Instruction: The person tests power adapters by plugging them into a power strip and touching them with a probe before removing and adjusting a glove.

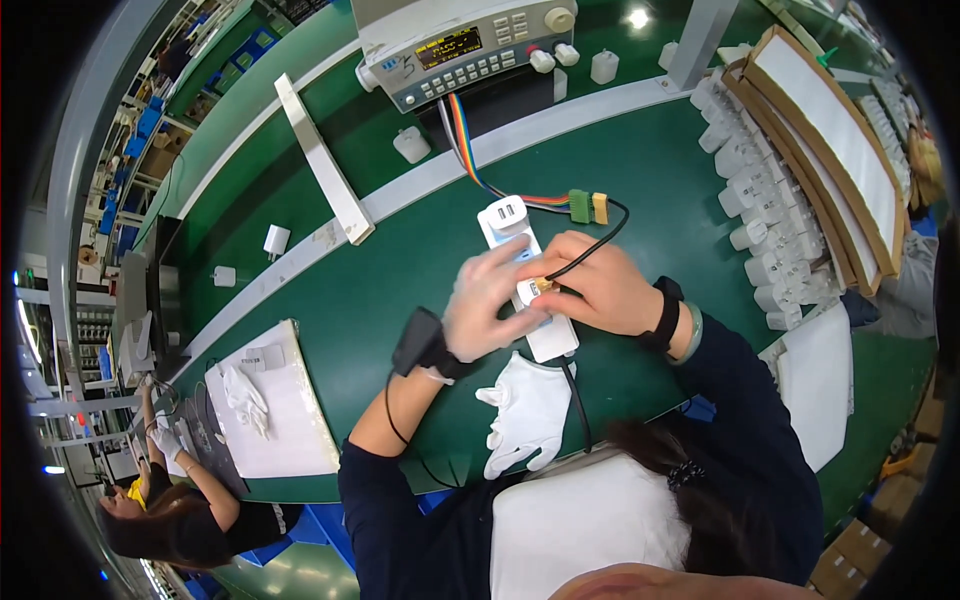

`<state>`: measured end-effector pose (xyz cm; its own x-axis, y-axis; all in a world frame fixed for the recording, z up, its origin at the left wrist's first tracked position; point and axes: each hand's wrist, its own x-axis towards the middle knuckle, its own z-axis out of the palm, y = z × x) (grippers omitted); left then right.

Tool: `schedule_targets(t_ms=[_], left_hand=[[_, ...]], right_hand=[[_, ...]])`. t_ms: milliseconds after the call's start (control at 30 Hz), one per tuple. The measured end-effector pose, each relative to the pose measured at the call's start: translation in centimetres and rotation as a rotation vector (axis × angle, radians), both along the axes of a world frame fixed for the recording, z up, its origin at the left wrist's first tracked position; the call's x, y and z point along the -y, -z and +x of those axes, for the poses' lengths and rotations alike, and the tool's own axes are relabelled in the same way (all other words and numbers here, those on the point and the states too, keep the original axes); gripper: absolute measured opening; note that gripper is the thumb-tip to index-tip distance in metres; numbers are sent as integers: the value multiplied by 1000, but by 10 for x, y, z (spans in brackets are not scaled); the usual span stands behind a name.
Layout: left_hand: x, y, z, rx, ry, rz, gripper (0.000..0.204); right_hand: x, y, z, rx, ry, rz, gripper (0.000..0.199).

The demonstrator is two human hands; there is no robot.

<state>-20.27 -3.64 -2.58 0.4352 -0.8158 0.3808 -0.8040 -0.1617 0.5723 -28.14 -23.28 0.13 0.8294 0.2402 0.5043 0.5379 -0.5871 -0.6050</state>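
A white power strip (552, 341) lies on the green tabletop in front of me. At its far end sits a white charger (505, 212) with two ports facing up. Another small white charger (527, 291) is on the strip between my hands. My left hand (482, 305), in a thin translucent glove, has its fingers closed around this charger's sides. My bare right hand (600, 285) pinches a yellowish plug (541, 284) at the charger's port face; the fingers partly cover it. From this plug a black cable (602, 243) loops up to a yellow connector (600, 208) joined to a green terminal block (579, 206).
A test instrument (470, 50) with a lit screen stands at the back, its rainbow ribbon cable (463, 135) reaching the terminal block. Many white chargers (765, 235) line the right beside cardboard trays (830, 140). A white glove (530, 412) lies near me. Another person (190, 510) works at left.
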Motion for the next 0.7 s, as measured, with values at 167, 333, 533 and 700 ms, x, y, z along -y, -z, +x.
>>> schedule_targets(t_ms=[167,333,533,700], left_hand=[[2,23,-3,-102,-42,-46,51],[7,15,-3,-47,-8,-6,53],[6,15,3,-32,45,-47,51],[2,19,4,-110,120,-16,48]], right_hand=[[1,-12,13,-23,-52,181,14],[1,-6,55,-68,29,353,13],[-3,0,70,-80,127,173,14],[0,5,69,-86,139,161,18]])
